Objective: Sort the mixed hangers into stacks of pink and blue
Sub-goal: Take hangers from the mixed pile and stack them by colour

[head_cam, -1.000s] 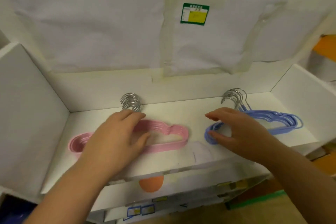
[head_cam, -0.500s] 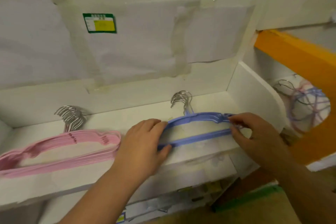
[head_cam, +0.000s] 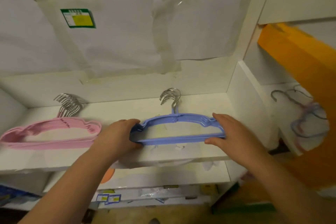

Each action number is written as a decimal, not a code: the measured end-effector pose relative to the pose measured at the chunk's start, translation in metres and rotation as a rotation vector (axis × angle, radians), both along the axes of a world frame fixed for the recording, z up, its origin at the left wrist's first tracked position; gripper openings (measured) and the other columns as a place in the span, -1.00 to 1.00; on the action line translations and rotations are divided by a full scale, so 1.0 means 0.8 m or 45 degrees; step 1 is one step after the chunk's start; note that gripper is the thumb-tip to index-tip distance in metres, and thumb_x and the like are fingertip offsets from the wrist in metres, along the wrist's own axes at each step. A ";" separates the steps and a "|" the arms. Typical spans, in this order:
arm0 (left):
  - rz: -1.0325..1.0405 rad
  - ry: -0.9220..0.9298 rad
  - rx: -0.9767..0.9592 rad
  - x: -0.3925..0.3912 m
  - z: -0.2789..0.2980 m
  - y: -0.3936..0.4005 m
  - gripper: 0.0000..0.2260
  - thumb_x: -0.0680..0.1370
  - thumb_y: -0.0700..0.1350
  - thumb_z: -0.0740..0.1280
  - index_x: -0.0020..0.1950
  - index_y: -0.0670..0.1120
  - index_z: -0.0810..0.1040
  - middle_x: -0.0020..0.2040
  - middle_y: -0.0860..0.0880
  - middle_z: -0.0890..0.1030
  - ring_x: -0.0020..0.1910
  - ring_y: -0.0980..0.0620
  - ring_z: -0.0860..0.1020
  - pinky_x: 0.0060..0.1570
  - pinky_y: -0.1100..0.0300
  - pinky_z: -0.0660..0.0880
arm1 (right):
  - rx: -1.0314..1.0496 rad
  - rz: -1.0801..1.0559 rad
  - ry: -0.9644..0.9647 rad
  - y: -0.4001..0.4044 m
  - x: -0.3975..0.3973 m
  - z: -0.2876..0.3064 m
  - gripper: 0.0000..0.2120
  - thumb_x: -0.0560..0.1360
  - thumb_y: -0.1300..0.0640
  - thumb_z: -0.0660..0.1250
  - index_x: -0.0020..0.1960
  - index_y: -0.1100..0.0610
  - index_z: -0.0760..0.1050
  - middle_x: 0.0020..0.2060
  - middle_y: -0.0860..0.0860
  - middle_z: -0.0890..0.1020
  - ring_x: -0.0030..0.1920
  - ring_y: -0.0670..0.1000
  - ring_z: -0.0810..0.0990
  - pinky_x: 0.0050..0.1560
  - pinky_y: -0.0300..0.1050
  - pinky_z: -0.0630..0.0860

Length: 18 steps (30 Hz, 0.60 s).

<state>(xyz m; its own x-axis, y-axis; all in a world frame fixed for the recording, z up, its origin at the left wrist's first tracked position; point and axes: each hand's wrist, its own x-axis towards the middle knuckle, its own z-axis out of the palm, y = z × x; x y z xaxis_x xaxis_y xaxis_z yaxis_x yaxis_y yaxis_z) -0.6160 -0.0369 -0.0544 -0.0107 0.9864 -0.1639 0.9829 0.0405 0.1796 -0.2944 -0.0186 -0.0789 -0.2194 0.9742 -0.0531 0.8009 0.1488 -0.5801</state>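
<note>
White shelf (head_cam: 163,158) inside a white box-like cubby, back wall covered with taped paper sheets and a green-yellow label (head_cam: 78,18). Orange panel (head_cam: 298,71) at right, blurry.

Blue hanger stack (head_cam: 179,129) lies flat on the right half of the shelf, metal hooks pointing at the back wall. Left hand (head_cam: 116,138) grips the stack's left end, fingers curled over the top edge, thumb under the bottom bar. Right hand (head_cam: 231,134) grips the right end, fingers over the shoulder, thumb on the bottom bar.

Pink hanger stack (head_cam: 51,134) lies flat on the left half of the shelf, hooks also toward the back, untouched, just beside the left hand. 2 stacks apart, not overlapping.

Behind the shelf's right wall, a loose tangle of hangers (head_cam: 307,118) in blue and pink, blurred. Below the shelf: orange round shape (head_cam: 107,176), small blue-edged labels (head_cam: 109,198).
</note>
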 end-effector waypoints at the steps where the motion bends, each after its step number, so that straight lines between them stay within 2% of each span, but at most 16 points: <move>1: -0.007 0.014 -0.012 -0.001 0.002 0.004 -0.50 0.30 0.10 0.51 0.22 0.15 0.51 0.14 0.05 0.60 0.11 -0.02 0.54 -0.09 0.19 0.36 | -0.003 -0.016 0.007 0.001 0.000 -0.001 -0.18 0.39 -0.14 0.48 0.52 0.03 0.20 0.46 -0.08 0.32 0.41 -0.04 0.31 0.36 -0.17 0.23; 5: -0.056 0.102 -0.046 -0.002 0.003 0.014 -0.42 0.28 0.15 0.52 0.26 0.11 0.49 0.13 0.01 0.60 0.08 -0.05 0.55 0.00 0.14 0.45 | 0.032 -0.022 -0.018 0.011 -0.002 0.003 -0.25 0.34 -0.12 0.53 0.45 0.00 0.33 0.37 -0.09 0.42 0.31 -0.04 0.42 0.25 -0.21 0.29; 9: -0.061 0.032 -0.048 -0.006 0.002 0.015 -0.45 0.27 0.16 0.54 0.21 0.13 0.51 0.10 0.05 0.59 0.05 0.00 0.54 -0.08 0.19 0.38 | 0.032 0.058 -0.074 0.020 -0.001 0.011 -0.34 0.31 -0.17 0.52 0.34 -0.04 0.41 0.20 -0.14 0.50 0.16 -0.05 0.50 0.08 -0.20 0.37; 11: -0.080 0.000 -0.067 -0.008 0.002 0.017 -0.45 0.27 0.16 0.55 0.20 0.12 0.50 0.10 0.07 0.56 0.04 0.03 0.52 -0.08 0.19 0.37 | -0.021 0.100 -0.107 0.024 -0.001 0.015 -0.29 0.30 -0.18 0.53 0.37 -0.04 0.37 0.23 -0.14 0.47 0.20 -0.04 0.49 0.11 -0.17 0.39; 14: -0.117 0.037 -0.092 -0.002 0.000 0.018 -0.45 0.26 0.21 0.52 0.16 0.07 0.45 0.04 0.10 0.50 -0.03 0.05 0.47 -0.15 0.14 0.37 | -0.075 0.140 -0.284 0.029 -0.004 0.024 -0.19 0.29 -0.17 0.54 0.44 -0.03 0.29 0.34 -0.12 0.42 0.28 -0.04 0.44 0.18 -0.19 0.33; 18: -0.144 0.097 -0.060 -0.001 -0.003 0.023 -0.47 0.26 0.25 0.49 0.11 0.06 0.46 -0.03 0.10 0.50 -0.09 0.05 0.46 -0.18 0.14 0.38 | -0.019 0.123 -0.392 0.030 -0.006 0.033 -0.22 0.30 -0.23 0.51 0.44 -0.07 0.32 0.34 -0.14 0.45 0.27 -0.05 0.46 0.18 -0.17 0.35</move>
<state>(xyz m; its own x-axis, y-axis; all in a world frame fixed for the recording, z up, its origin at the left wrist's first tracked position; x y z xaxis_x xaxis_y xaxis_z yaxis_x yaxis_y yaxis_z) -0.6171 -0.0189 -0.0569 0.0861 0.9732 -0.2132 0.9923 -0.0648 0.1051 -0.2988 0.0057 -0.0521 -0.2822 0.9483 -0.1453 0.9216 0.2259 -0.3155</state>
